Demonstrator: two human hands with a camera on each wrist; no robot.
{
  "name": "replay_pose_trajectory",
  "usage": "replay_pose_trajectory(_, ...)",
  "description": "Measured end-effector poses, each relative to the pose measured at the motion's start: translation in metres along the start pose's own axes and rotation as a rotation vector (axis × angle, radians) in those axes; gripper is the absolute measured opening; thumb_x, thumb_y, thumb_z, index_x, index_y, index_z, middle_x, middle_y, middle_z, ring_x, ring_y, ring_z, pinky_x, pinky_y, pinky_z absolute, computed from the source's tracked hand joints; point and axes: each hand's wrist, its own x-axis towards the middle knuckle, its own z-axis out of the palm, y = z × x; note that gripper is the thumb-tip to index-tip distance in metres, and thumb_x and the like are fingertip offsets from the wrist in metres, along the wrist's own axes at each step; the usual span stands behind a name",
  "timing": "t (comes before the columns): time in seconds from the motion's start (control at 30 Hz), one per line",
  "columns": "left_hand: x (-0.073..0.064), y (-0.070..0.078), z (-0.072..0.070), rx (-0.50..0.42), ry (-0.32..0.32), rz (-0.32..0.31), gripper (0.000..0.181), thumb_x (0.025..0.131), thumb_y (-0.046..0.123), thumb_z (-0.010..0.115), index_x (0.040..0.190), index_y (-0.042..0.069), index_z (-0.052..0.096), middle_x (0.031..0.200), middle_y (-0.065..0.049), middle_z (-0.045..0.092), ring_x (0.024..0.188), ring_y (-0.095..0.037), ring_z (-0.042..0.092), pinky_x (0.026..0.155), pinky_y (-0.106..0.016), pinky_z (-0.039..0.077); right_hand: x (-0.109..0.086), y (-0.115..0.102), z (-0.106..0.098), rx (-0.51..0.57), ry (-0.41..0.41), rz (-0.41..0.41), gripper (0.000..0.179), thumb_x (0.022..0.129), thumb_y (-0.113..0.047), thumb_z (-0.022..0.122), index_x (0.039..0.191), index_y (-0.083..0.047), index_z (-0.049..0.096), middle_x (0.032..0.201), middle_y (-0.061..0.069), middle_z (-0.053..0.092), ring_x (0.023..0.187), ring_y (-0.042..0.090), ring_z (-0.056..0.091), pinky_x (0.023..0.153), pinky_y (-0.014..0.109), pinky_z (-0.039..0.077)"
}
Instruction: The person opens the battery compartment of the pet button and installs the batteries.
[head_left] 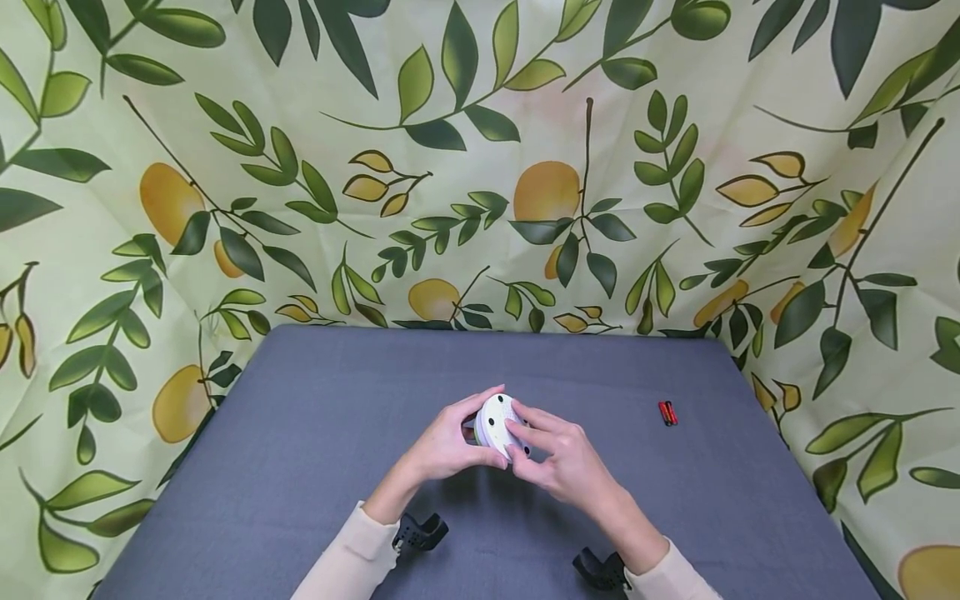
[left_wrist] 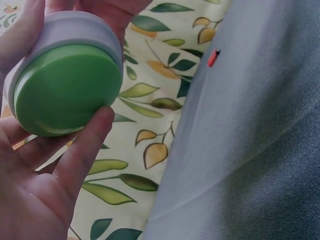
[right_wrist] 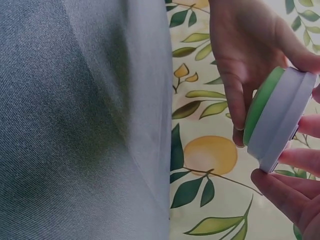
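Note:
Both hands hold a round white device [head_left: 492, 427] with a green dome [left_wrist: 67, 90] up above the table. Its flat white face, dotted with small black spots, is turned toward the head camera and the right hand. My left hand [head_left: 448, 442] grips it by the edge, with thumb and fingers round the rim; in the left wrist view one fingertip lies on the green dome. At the opposite side, my right hand [head_left: 564, 460] has its fingertips on the flat face and its thumb at the lower rim. From the side, the pale body [right_wrist: 282, 117] shows a stepped edge.
Two red-and-black batteries [head_left: 667, 413] lie side by side on the grey cloth-covered table [head_left: 360, 375], off to the right. Black wrist mounts [head_left: 423, 532] sit at both wrists. A leaf-and-fruit patterned curtain [head_left: 465, 242] hangs behind and along the sides.

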Motion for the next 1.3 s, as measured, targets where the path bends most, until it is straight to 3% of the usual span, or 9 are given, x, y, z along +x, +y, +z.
replay_pose_trajectory(0.23, 0.0005, -0.0023, -0.0014, -0.002, -0.004, 0.019, 0.096, 0.077, 0.042, 0.09, 0.154, 0.007, 0.044, 0.137, -0.011, 0.06, 0.109, -0.016, 0.062, 0.087, -0.031, 0.057, 0.0009, 0.0016, 0.0011, -0.01, -0.01, -0.022, 0.03, 0.096, -0.022, 0.068, 0.108, 0.003, 0.078, 0.121, 0.024, 0.069, 0.102, 0.035, 0.072, 0.08, 0.041, 0.059)
replay_pose_trajectory(0.67, -0.0001, -0.0023, -0.0013, -0.006, -0.005, -0.008, 0.093, 0.075, 0.017, 0.093, 0.154, 0.007, 0.044, 0.137, -0.013, 0.06, 0.109, -0.016, 0.062, 0.088, -0.03, 0.057, -0.0008, 0.001, 0.0032, -0.016, -0.029, -0.014, 0.027, 0.093, -0.017, 0.07, 0.109, 0.003, 0.077, 0.122, 0.024, 0.069, 0.106, 0.036, 0.07, 0.081, 0.044, 0.059)
replay_pose_trajectory(0.97, 0.0016, -0.0032, 0.0004, -0.033, 0.009, 0.001, 0.097, 0.076, 0.039, 0.09, 0.154, 0.007, 0.044, 0.137, -0.012, 0.061, 0.11, -0.018, 0.062, 0.089, -0.031, 0.057, 0.0011, -0.0015, -0.0019, -0.039, -0.046, 0.034, 0.029, 0.096, -0.021, 0.069, 0.113, 0.001, 0.077, 0.125, 0.02, 0.069, 0.111, 0.033, 0.069, 0.084, 0.045, 0.058)
replay_pose_trajectory(1.17, 0.0038, -0.001, 0.0032, -0.036, 0.03, 0.01, 0.097, 0.076, 0.042, 0.089, 0.154, 0.007, 0.044, 0.137, -0.014, 0.06, 0.111, -0.019, 0.061, 0.089, -0.03, 0.057, 0.002, -0.003, -0.0054, -0.091, -0.057, 0.059, 0.03, 0.093, -0.02, 0.07, 0.115, -0.001, 0.076, 0.126, 0.016, 0.069, 0.118, 0.034, 0.066, 0.091, 0.05, 0.055)
replay_pose_trajectory(1.3, 0.0046, -0.0021, 0.0042, -0.019, 0.04, 0.014, 0.097, 0.076, 0.041, 0.09, 0.154, 0.008, 0.043, 0.139, -0.014, 0.059, 0.113, -0.02, 0.061, 0.088, -0.031, 0.057, 0.0017, -0.003, -0.0046, -0.115, -0.037, 0.031, 0.027, 0.094, -0.018, 0.068, 0.113, -0.001, 0.077, 0.122, 0.013, 0.071, 0.114, 0.031, 0.067, 0.09, 0.048, 0.056)
